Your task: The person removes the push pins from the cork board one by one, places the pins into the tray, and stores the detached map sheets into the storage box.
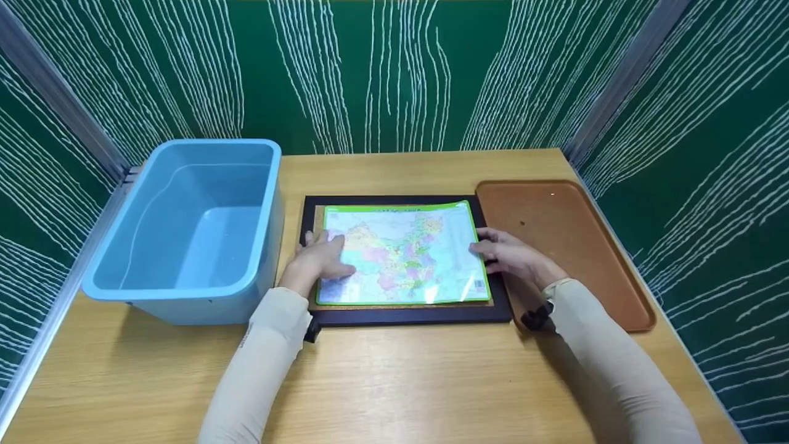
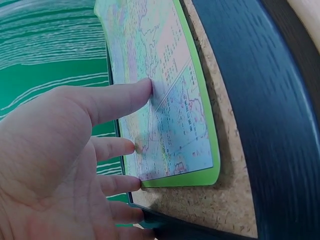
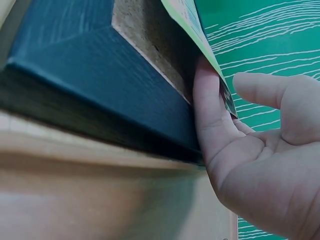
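A laminated map sheet (image 1: 400, 253) with a green border lies over a dark-framed corkboard (image 1: 407, 316). On its left part rests my left hand (image 1: 317, 256), palm down, fingers spread. Seen from the left wrist, the left thumb (image 2: 122, 100) reaches over the map's face, while the other fingertips meet its edge. At the map's right edge is my right hand (image 1: 518, 254). One extended right finger (image 3: 207, 95) lies under the lifted edge in the right wrist view. Beside the sheet, the right thumb (image 3: 257, 90) stands slightly apart from it.
A deep light-blue plastic tub (image 1: 265, 203) stands left of the board, its wall close to my left forearm. To the right a brown tray (image 1: 567, 246) lies beside the frame. The wooden table (image 1: 394, 382) is enclosed by green walls (image 1: 413, 74) with white streaks.
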A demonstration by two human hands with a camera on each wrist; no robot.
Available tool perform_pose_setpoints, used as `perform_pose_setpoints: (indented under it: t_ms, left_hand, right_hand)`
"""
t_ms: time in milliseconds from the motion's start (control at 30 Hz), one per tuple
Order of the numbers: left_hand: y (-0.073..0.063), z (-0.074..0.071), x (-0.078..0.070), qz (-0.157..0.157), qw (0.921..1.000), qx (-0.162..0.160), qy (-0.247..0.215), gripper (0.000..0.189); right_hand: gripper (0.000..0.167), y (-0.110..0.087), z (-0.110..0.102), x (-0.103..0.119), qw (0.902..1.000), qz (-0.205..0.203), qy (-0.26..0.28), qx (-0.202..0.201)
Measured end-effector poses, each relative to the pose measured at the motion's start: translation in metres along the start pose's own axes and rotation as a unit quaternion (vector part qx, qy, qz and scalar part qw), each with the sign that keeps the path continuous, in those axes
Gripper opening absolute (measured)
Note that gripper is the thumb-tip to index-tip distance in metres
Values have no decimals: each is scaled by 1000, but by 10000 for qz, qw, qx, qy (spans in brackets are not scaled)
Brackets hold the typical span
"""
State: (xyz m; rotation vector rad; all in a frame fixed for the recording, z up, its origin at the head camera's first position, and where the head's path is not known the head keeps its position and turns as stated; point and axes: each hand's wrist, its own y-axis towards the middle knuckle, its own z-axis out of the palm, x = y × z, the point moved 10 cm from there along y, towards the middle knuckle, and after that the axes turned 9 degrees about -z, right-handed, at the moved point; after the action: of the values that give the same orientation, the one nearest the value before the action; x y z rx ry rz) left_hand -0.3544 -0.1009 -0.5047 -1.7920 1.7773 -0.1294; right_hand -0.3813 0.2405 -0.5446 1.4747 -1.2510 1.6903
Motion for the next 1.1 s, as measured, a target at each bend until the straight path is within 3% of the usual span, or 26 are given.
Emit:
perform_pose_setpoints:
  t_ms: [167,333,467,600,800,1100]
  left_hand:
    - [0,-4,-3,32,9999,-112,40,76]
    - [0,-15,-8,52,9987,-486,114,71]
    - [-2,-25,-9,-169,9965,-817,25,73]
    - [-4,-30,-7,-385,9939,-958,-382,77]
    - [-3,-28,-2,-432,9891,-940,-1047,77]
    - [-3,-22,10,-639,9860,-670,-1389,82]
  right_hand:
    - [57,-1,-2,-1,10000,10,-30,-30]
    - [62,-1,-3,-4,9999,108,-108,-74]
    - [64,0,-3,-4,9998,109,-128,-84]
    - [62,0,-3,-3,9999,80,-102,-98]
    - [63,-1,-2,-2,9999,81,-52,-81]
    - [61,-2,-2,-1,9998,111,-55,-129]
